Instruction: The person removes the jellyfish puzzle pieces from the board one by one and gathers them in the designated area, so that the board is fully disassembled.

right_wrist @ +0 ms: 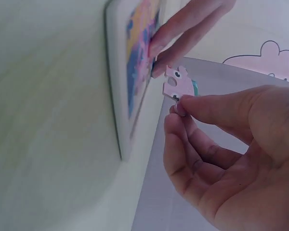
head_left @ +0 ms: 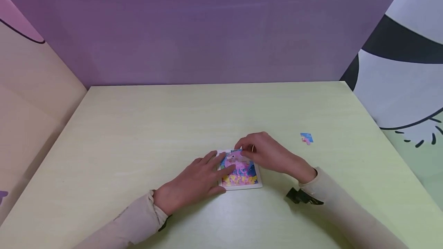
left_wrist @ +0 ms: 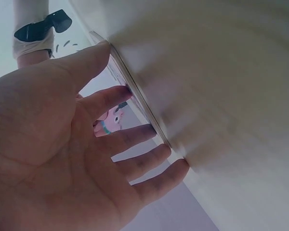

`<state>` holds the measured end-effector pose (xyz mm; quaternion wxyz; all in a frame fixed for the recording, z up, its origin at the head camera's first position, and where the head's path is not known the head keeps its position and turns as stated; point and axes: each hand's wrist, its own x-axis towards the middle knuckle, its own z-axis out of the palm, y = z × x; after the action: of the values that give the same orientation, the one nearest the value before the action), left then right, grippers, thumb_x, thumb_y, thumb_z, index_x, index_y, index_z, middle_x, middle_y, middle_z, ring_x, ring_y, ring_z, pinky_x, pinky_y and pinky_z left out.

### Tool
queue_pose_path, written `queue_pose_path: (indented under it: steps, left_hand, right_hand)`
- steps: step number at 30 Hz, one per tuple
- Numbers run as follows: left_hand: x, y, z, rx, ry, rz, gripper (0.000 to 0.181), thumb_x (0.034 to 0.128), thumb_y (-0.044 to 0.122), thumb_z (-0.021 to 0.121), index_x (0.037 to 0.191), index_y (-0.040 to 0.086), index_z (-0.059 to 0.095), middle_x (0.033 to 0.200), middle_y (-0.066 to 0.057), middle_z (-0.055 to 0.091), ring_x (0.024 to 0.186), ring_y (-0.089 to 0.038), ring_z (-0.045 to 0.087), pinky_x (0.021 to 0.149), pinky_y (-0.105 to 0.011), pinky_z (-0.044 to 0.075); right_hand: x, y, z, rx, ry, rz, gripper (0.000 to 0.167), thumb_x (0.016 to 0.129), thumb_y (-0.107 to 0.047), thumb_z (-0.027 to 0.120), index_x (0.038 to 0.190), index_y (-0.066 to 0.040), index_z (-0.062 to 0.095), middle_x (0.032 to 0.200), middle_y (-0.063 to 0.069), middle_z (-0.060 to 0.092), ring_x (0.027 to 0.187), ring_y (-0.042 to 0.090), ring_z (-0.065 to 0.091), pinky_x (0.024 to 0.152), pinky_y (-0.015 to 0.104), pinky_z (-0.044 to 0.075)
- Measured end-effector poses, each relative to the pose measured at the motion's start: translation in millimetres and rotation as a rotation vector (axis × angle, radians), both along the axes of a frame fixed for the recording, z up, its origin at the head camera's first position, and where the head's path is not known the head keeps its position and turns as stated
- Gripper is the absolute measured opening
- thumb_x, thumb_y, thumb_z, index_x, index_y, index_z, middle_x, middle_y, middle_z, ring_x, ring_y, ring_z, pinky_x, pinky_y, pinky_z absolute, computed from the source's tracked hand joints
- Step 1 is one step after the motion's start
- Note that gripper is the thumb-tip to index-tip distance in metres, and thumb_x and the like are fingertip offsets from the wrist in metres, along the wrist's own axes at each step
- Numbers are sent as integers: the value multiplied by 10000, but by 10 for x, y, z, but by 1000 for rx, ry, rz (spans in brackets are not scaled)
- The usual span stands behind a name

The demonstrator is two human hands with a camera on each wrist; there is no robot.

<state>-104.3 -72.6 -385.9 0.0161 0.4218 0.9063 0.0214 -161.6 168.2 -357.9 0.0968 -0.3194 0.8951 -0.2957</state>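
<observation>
A small jigsaw puzzle in a white-rimmed tray [head_left: 244, 188] lies on the table, its picture pink, blue and yellow. My left hand [head_left: 194, 181] rests at the tray's left side with fingers spread; some fingertips reach over the picture, and the thumb touches the near left corner. Between thumb and fingers my right hand [head_left: 270, 156] pinches a pink puzzle piece [right_wrist: 184, 85] with printed eyes and a teal edge. In the right wrist view the piece is tilted and held off the tray. From the head, the right fingers are over the tray's far right part and partly hide the piece.
One loose blue and pink puzzle piece [head_left: 307, 138] lies on the table [head_left: 155, 126] to the right of the tray. A purple wall [head_left: 214, 30] stands behind the table, with printed panels at both sides. A black device [head_left: 302, 196] is strapped at the right sleeve.
</observation>
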Motion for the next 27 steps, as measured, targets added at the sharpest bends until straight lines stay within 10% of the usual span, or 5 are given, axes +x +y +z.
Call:
queue_pose_path:
  steps: [27]
  left_hand:
    - [-9, 8, -13, 12, 2, 5, 574, 955, 482, 574, 1465, 241, 469, 1500, -164, 393, 1365, -366, 368, 983, -468, 448]
  right_hand:
    - [20, 340, 207, -57, 139, -58, 178, 889, -24, 693, 1024, -141, 701, 781, -38, 645, 693, 103, 568, 645, 281, 525]
